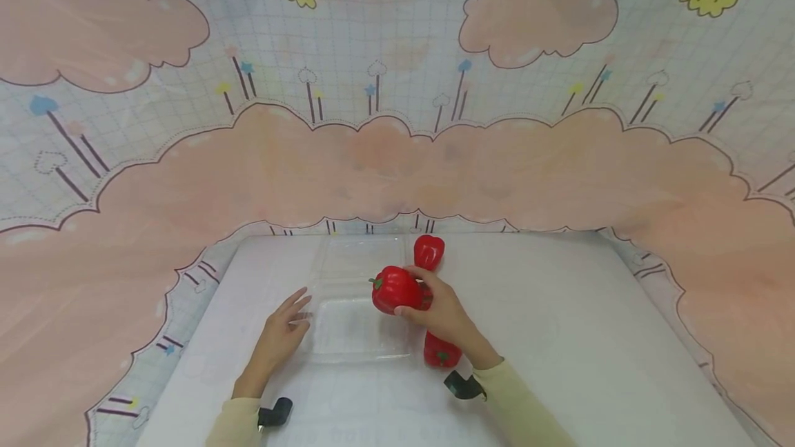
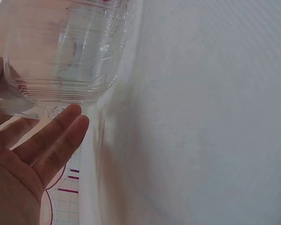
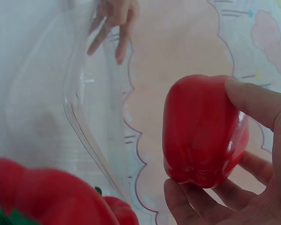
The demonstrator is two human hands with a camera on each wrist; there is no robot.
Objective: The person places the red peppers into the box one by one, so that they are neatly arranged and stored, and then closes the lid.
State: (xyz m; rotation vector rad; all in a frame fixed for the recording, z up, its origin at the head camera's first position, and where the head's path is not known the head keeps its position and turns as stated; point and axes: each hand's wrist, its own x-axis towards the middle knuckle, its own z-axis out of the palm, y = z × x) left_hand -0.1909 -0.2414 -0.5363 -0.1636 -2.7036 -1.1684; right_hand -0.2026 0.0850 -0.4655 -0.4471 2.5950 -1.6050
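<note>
My right hand (image 1: 444,312) grips a glossy red bell pepper (image 1: 394,290), thumb on one side and fingers on the other. Its green stem points left, and it appears raised at the right edge of a clear plastic container (image 1: 357,357). In the right wrist view the same bell pepper (image 3: 199,131) shows its lobed end. My left hand (image 1: 282,336) is beside the container's left side with fingers extended. The left wrist view has those fingers (image 2: 61,140) close to the container's wall (image 2: 65,91); whether they touch it is unclear.
More red bell peppers lie right of the container: one at the back (image 1: 429,251), another in front (image 1: 442,352), partly behind my right wrist. The container's clear lid half (image 1: 363,254) lies open toward the back. A patterned cloth (image 1: 397,171) hangs behind the white table (image 1: 559,336).
</note>
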